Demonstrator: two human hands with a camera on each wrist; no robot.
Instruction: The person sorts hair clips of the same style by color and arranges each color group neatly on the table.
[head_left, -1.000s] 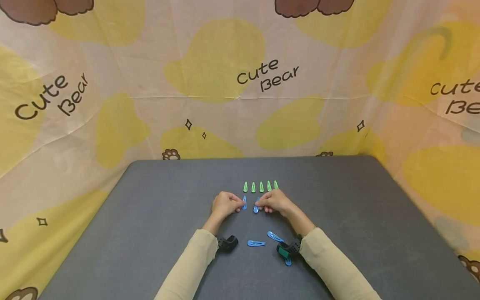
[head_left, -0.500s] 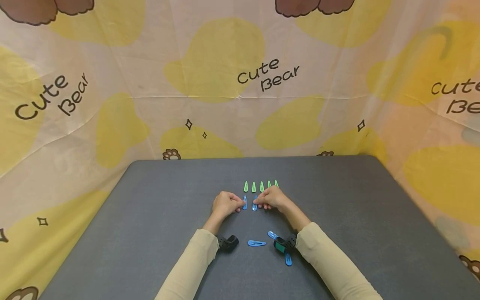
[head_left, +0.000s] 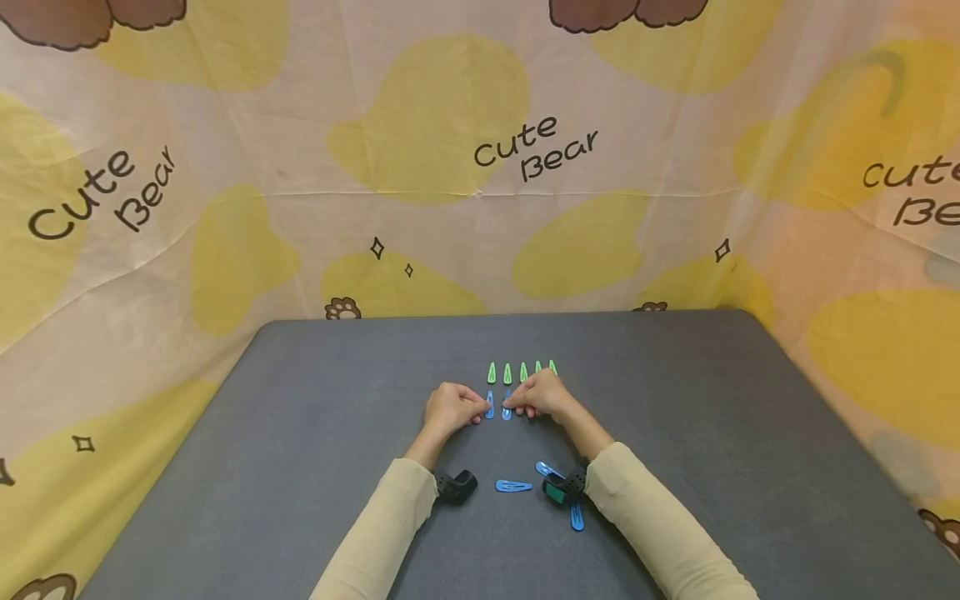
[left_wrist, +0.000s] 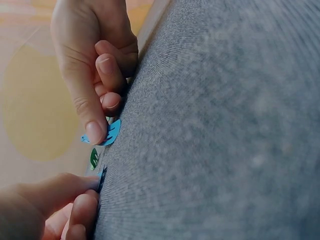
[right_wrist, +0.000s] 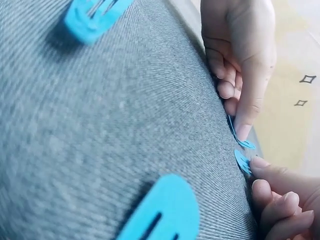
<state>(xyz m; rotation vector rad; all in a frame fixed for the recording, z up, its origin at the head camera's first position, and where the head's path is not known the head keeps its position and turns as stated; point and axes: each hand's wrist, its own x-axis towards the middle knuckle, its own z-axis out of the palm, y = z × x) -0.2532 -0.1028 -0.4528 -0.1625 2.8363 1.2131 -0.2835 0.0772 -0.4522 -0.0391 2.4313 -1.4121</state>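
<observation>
Three loose blue clips [head_left: 513, 486] lie on the grey bench [head_left: 337, 400]. Toward twelve o'clock, the left hand [head_left: 452, 406] pinches one blue clip [head_left: 491, 408], the right hand [head_left: 546, 394] another blue clip [head_left: 506, 414], just before green clips [head_left: 507, 374]. Yellow-patterned cloth [head_left: 420, 125] hangs beyond, ten to two o'clock.

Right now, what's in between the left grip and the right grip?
A left blue snap hair clip, then a bare strip of grey table, then a right blue snap hair clip. The head view shows this.
</observation>
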